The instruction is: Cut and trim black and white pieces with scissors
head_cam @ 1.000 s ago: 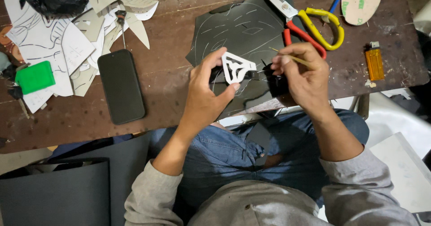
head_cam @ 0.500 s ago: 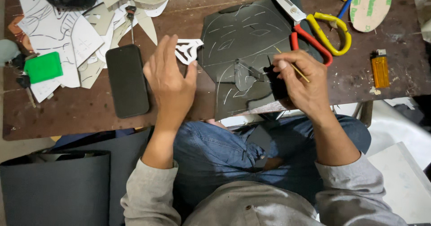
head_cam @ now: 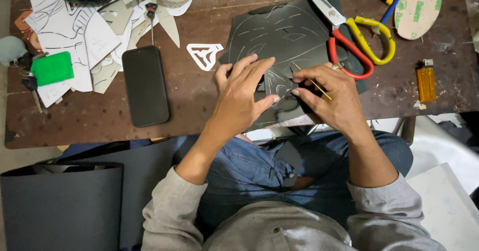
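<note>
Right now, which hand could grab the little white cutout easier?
The left hand. It rests on the dark sheet nearest the white cutout, holding nothing; the right hand holds a thin stick.

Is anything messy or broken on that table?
Nothing looks broken. Paper scraps lie heaped at the table's far left corner, and the dark sheet under both hands hangs over the near edge. The left hand presses it flat; the right hand holds a thin stick.

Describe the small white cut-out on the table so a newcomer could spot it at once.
On the brown wooden table, look between the black phone and the dark marked sheet under both hands. The white cut-out lies there alone: a small shield-like triangle with open slots, apart from the paper scraps at far left.
</note>
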